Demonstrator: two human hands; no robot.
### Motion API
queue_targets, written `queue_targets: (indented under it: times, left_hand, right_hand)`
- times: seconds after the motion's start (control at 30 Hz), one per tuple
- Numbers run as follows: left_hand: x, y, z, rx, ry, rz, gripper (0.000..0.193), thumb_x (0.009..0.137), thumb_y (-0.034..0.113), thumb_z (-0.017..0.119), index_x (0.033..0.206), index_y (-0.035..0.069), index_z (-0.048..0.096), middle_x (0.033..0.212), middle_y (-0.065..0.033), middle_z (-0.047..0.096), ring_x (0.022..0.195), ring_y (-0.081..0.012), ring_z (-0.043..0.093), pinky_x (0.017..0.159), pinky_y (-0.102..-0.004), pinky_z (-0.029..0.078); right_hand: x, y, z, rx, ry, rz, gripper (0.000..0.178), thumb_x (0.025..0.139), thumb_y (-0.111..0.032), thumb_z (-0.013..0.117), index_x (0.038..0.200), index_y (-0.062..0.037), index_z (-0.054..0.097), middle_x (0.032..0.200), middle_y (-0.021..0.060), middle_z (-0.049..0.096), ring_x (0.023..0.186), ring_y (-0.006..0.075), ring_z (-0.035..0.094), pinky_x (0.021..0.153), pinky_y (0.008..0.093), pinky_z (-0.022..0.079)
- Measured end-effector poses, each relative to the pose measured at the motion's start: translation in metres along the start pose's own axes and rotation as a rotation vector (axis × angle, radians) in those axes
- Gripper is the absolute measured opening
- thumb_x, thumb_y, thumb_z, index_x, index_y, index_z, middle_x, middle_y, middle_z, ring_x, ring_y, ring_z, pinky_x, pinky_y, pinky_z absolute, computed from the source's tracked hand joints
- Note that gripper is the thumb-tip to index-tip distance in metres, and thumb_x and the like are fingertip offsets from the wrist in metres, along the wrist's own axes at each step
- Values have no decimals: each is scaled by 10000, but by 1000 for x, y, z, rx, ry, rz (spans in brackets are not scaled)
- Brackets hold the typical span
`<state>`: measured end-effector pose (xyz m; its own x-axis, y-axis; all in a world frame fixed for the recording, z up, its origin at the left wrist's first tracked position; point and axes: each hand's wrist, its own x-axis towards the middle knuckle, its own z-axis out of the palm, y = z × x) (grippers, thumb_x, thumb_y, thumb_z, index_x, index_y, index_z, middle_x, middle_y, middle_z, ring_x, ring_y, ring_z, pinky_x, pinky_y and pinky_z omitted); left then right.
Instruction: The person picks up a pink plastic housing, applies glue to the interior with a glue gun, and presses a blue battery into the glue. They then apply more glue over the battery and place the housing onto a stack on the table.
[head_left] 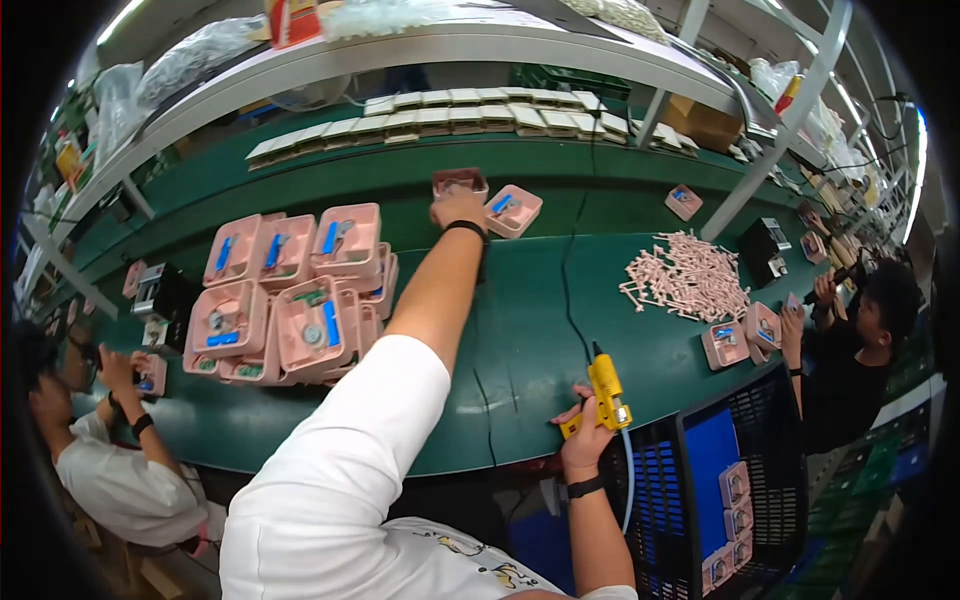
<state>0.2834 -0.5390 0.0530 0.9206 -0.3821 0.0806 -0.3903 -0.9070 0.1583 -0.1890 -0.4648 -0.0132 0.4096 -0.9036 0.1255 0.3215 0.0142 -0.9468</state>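
My left arm stretches to the far side of the green bench, where my left hand is closed on the near edge of a pink plastic box; its fingertips are partly hidden. Just right of it lies another pink box with a blue cylinder and wires inside. Near the bench's front edge, my right hand grips a yellow glue gun, nozzle pointing away from me. A long pale-blue stick or tube hangs from its rear end.
Stacked pink boxes with blue cylinders stand at left. A heap of pink pieces lies at right. A black crate stands at lower right. A dark cable crosses the bench. People work at left and right.
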Motion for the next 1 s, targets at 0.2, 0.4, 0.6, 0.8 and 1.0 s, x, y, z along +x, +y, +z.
queue_targets:
  times: [0.2,0.4,0.6,0.8,1.0]
  left_hand:
    - [34,-2,20,197,-5,12,385,1110,269,555,1444,167,717,1431,-57,704,1205,-326,751,720,-606,595]
    - [6,8,-1,263,-16,56,299,1104,231,558,1208,225,838,1237,-15,820,1199,-294,771,839,-515,603]
    - [-75,22,-48,116,191,148,210,1023,271,663,1000,244,871,1043,-24,860,995,-245,828,758,-443,591]
    - [-275,-2,-107,-330,442,685,200,876,173,740,1053,81,723,1087,-138,756,1017,-319,731,795,-488,543]
    - [-439,-180,-116,-225,313,964,253,928,294,793,1000,86,667,1016,-77,651,966,-276,659,804,-406,507]
  right_hand:
    - [-5,-1,-3,52,-31,10,261,1173,-164,543,1346,27,582,1269,168,708,674,135,666,650,383,661]
    - [-2,0,-6,11,-73,-19,274,1175,-173,540,1359,29,567,1276,169,701,670,137,667,635,370,658]
    - [3,3,-7,14,-76,-30,303,1186,-202,522,1382,28,549,1264,166,689,667,141,673,601,354,645]
    - [14,1,-10,29,97,-30,353,1205,-341,520,1292,-12,613,1234,107,682,643,122,606,581,348,610]
    - [22,6,-15,0,69,11,392,1206,-367,514,1299,2,609,1236,102,658,665,125,594,594,356,621]
